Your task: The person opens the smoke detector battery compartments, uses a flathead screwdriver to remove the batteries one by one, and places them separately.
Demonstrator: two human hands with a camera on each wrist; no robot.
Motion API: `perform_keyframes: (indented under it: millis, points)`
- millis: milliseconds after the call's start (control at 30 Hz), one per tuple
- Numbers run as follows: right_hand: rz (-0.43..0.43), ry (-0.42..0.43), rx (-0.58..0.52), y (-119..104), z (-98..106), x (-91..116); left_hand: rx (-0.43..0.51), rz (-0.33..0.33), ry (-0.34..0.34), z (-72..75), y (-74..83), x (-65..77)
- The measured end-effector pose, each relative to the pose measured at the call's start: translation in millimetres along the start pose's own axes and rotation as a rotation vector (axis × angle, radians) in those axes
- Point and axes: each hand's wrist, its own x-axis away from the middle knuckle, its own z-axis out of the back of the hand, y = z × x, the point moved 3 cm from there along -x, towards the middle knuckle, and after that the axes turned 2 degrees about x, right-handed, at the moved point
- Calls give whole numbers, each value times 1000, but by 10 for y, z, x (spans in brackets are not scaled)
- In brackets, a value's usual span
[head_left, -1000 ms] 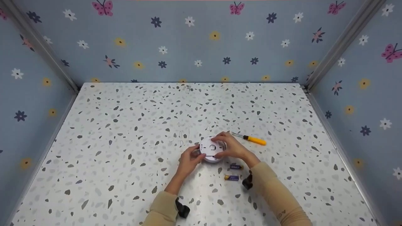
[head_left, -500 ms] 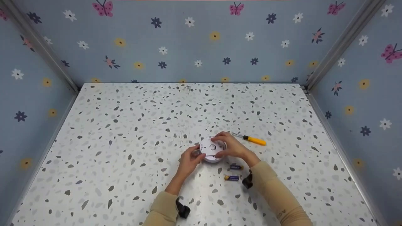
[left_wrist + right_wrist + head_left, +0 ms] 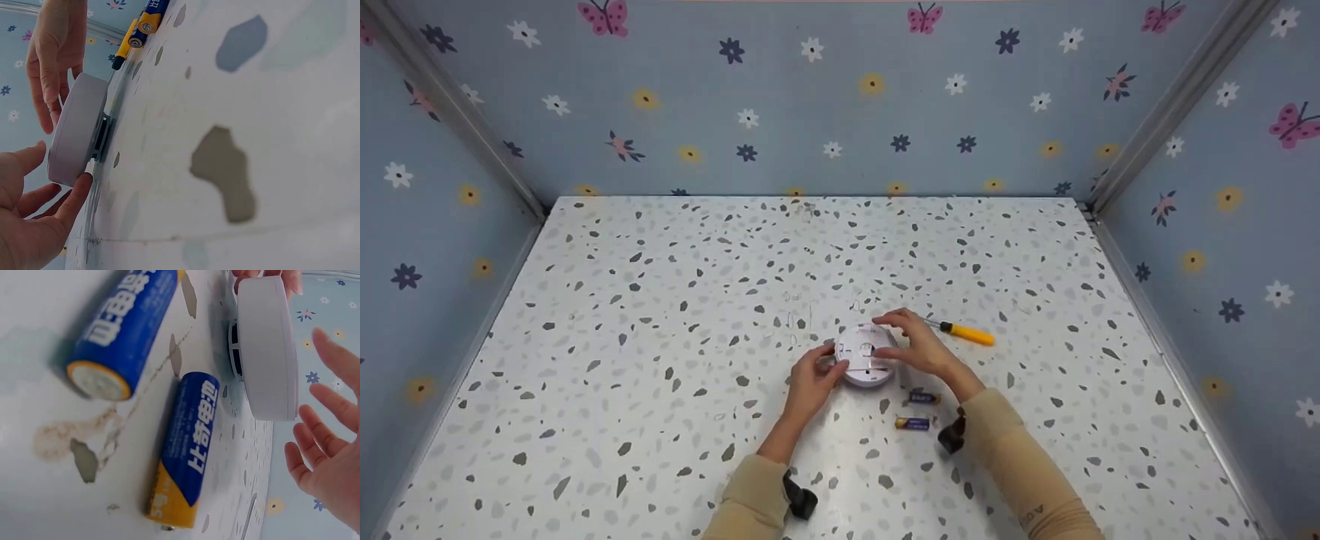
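A round white smoke detector (image 3: 861, 367) lies with its slotted back plate facing up, close over the speckled table. In the left wrist view its vented dark grille (image 3: 100, 138) faces the tabletop. My left hand (image 3: 811, 382) holds its left rim between thumb and fingers. Above its right side is my right hand (image 3: 919, 346), fingers spread and nothing in them; the right wrist view shows those fingers apart from the white casing (image 3: 264, 349). Two blue and yellow batteries, a nearer one (image 3: 913, 424) and a farther one (image 3: 924, 397), lie just below the right hand.
Behind the right hand lies a screwdriver (image 3: 969, 334) with a yellow handle, its shaft partly covered by the hand. Flower-patterned walls (image 3: 840, 97) enclose the speckled table (image 3: 660, 420) at the back and both sides.
My right hand has lifted off the smoke detector's back and shifted slightly up and right, its fingers spreading. My left hand stays at the left rim. The batteries and screwdriver have not moved.
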Motion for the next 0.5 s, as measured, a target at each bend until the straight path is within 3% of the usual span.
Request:
perform_keyframes:
  millis: [167,500]
  points:
    - [-79,77,-66,67,2,-16,-65,49,23,-5,5,-14]
    - [-294,90,-148,159,-44,-16,-100,153,39,-16,-18,-58]
